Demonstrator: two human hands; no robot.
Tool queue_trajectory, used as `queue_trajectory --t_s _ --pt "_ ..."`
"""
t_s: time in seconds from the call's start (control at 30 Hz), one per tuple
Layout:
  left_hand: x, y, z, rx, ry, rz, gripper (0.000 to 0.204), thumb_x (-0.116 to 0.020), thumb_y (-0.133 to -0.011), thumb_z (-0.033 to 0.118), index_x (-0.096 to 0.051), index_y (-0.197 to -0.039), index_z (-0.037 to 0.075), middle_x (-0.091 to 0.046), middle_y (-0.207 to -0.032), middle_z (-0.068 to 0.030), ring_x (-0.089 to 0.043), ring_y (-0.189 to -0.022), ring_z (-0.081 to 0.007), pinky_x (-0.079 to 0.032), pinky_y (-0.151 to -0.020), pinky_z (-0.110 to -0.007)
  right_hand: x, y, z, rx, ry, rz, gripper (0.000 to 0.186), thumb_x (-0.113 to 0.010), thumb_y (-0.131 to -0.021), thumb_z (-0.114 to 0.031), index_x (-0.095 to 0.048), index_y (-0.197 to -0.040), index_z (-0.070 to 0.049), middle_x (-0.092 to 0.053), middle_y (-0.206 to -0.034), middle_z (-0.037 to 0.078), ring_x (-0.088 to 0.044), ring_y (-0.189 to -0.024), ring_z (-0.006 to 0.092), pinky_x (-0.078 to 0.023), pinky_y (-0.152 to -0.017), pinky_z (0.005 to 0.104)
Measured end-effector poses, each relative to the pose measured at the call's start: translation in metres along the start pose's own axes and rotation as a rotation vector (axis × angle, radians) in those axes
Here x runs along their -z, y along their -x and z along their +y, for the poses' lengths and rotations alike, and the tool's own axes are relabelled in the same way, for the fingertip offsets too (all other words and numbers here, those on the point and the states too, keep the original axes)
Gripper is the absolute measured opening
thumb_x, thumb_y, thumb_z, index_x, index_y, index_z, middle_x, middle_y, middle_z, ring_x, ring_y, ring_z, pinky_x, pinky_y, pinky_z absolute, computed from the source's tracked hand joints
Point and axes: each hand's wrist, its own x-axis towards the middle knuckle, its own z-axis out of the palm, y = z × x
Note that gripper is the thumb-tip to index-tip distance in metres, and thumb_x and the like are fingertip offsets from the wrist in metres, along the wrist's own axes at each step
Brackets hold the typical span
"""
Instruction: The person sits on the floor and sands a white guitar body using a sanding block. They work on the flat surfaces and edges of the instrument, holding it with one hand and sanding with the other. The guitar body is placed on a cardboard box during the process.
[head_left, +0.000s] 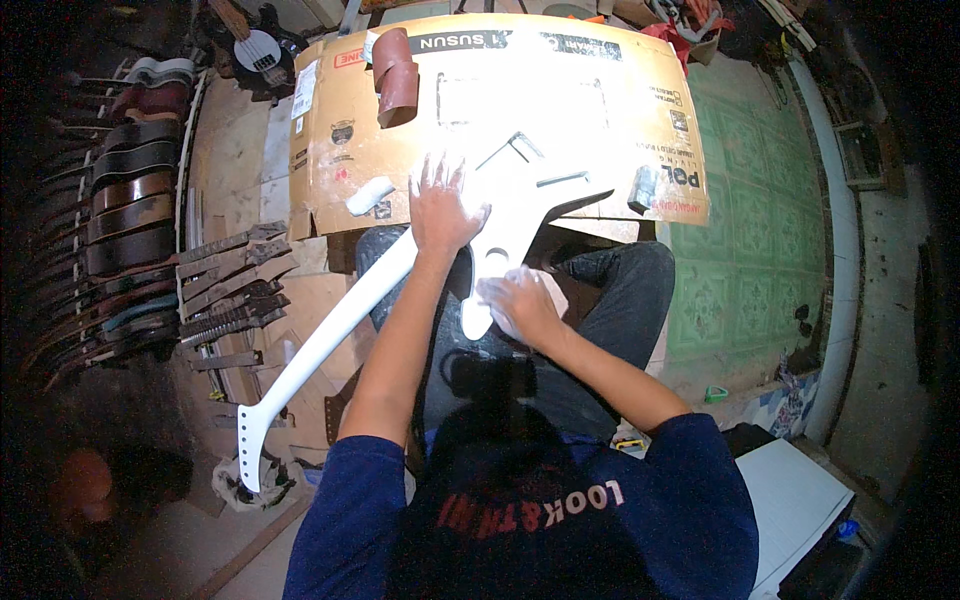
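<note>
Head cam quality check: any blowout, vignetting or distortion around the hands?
Head view: the white guitar body is overexposed under the left hand; the right hand looks slightly soft; corners vignette to black; the cardboard sheet has edges bowed by the fisheye.

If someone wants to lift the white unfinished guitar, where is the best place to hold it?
Probably at the neck, gripped from above near where it meets the body. It is long, slim and bare there, running out past the knees. The left hand already presses on the body; the right hand rests on its lower horn.
</note>
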Motion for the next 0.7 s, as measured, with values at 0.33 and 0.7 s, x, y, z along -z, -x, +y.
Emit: queue_trajectory --t_s 0.33,0.7 --pt "0.003 0.001 0.002 0.010 -0.001 -0.019 0.083 -0.073 -0.079 0.044 -0.051 -0.150 0.009 -0.044 -0.158 -0.0171 -0.031 -0.152 -0.0353 -0.021 -0.125 -0.051 0.000 -0.012 0.005 0.019 -0.030 0.052 0.030 -0.074 -0.083 -0.012 -0.073 -0.112 -0.015 -0.070 -0.116 0.001 -0.063 -0.102 0.0327 -0.054 -0.082 0.0459" --pt "-0.002 0.005 -0.001 0.007 -0.021 -0.051 0.080 -0.071 -0.083 0.044 -0.049 -0.152 0.011 -0.042 -0.161 -0.0157 -0.028 -0.153 -0.0343 -0.019 -0.125 -0.055 -0.005 -0.021 0.014 -0.082 0.054 0.052 0.030 -0.073 -0.084 -0.017 -0.070 -0.114 -0.014 -0.066 -0.110 0.004 -0.060 -0.099 0.0306 -0.050 -0.081 0.0475"
